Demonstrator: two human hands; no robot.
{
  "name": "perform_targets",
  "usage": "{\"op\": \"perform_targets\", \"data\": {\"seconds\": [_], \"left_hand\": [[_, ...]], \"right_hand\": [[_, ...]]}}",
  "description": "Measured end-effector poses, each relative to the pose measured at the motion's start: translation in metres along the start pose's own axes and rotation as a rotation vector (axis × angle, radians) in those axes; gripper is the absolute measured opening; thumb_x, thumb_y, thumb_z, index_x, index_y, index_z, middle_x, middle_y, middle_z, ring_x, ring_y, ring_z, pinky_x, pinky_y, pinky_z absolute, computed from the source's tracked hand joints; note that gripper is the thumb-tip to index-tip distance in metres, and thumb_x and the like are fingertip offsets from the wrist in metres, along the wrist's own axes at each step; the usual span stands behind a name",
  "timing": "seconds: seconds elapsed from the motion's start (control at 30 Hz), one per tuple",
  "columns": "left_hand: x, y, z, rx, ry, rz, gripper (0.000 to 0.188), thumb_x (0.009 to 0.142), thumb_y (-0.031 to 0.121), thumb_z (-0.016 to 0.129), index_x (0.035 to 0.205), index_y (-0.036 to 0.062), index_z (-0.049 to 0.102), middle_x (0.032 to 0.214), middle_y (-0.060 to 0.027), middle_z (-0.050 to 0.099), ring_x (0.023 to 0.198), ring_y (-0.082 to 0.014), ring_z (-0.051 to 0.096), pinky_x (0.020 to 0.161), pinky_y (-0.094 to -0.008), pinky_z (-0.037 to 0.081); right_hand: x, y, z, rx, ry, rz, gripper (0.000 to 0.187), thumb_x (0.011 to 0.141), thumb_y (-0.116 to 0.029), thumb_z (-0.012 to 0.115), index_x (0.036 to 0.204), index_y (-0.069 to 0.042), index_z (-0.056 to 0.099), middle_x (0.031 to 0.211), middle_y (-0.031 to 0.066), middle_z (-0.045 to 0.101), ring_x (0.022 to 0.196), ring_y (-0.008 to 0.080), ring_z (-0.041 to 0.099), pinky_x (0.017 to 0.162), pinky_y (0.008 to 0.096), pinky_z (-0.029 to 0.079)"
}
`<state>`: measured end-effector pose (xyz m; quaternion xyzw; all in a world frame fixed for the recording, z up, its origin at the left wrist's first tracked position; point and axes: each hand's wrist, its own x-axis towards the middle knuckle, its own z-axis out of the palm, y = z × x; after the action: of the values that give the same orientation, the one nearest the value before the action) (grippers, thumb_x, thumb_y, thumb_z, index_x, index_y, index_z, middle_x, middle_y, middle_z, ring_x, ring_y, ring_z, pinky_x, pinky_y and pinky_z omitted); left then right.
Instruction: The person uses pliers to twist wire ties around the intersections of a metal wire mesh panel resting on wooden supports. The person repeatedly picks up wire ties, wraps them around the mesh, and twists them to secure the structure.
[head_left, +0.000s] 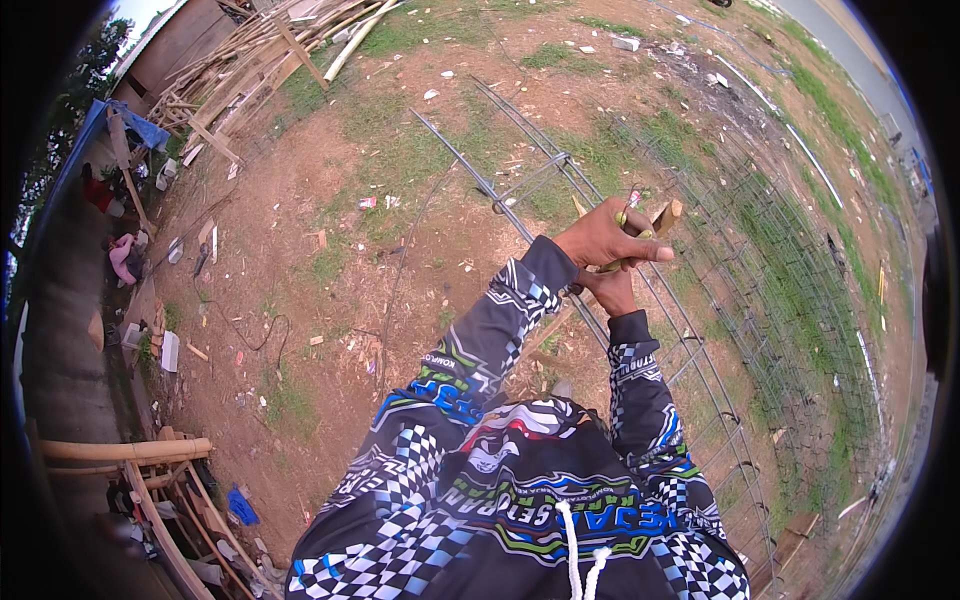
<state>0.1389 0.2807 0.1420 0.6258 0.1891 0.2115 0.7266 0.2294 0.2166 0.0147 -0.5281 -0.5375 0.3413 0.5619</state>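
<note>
My left hand (606,232) is closed, its thumb pointing right. In it is a slim tool with yellow-green grips (622,262), whose kind I cannot make out; a small red-and-white piece shows above the knuckles. Just below, close against it, my right hand (614,290) has bent fingers mostly hidden behind the left hand and wrist. I cannot see what it holds, if anything. Both hands are over a long rebar cage (497,203) of parallel steel bars with cross ties, running from far left to near right. A wooden piece (668,215) stands beside my left hand.
More wire-and-bar framework (800,290) lies on the grass to the right. Bamboo and timber poles (270,60) are piled at the far left. A bamboo frame (130,455) stands near left. Thin dark cable (270,335) and white block pieces (170,350) lie on the dirt.
</note>
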Motion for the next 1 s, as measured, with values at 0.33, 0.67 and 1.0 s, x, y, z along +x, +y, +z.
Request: {"op": "perform_targets", "data": {"seconds": [0.33, 0.67, 1.0], "left_hand": [[0.001, -0.014, 0.078, 0.283, 0.806, 0.273, 0.055, 0.066, 0.044, 0.089, 0.089, 0.0011, 0.062, 0.075, -0.0010, 0.062, 0.071, -0.0096, 0.057, 0.065, -0.0238, 0.048], [-0.001, -0.001, -0.023, -0.111, -0.223, 0.005, 0.032, 0.069, 0.022, 0.088, 0.084, 0.0012, 0.068, 0.070, -0.0014, 0.064, 0.061, -0.0089, 0.057, 0.058, -0.0246, 0.047], [-0.011, -0.019, 0.058, 0.350, 0.674, 0.343, 0.049, 0.072, 0.042, 0.086, 0.066, 0.0057, 0.054, 0.060, 0.0053, 0.045, 0.057, -0.0060, 0.040, 0.051, -0.0271, 0.037]], "right_hand": [[-0.001, 0.027, 0.027, 0.072, 0.445, 0.052, 0.047, 0.076, -0.010, 0.082, 0.115, -0.001, 0.056, 0.101, 0.0041, 0.064, 0.087, 0.0129, 0.062, 0.069, 0.0262, 0.051], [0.007, -0.010, 0.003, 0.261, -0.076, 0.152, 0.054, 0.075, -0.013, 0.084, 0.118, -0.003, 0.054, 0.104, 0.0032, 0.062, 0.099, 0.0150, 0.060, 0.080, 0.0289, 0.052], [-0.020, 0.011, 0.051, 0.126, 0.501, -0.063, 0.044, 0.077, -0.009, 0.079, 0.113, -0.001, 0.056, 0.103, 0.0032, 0.063, 0.095, 0.0145, 0.062, 0.077, 0.0291, 0.052]]}}
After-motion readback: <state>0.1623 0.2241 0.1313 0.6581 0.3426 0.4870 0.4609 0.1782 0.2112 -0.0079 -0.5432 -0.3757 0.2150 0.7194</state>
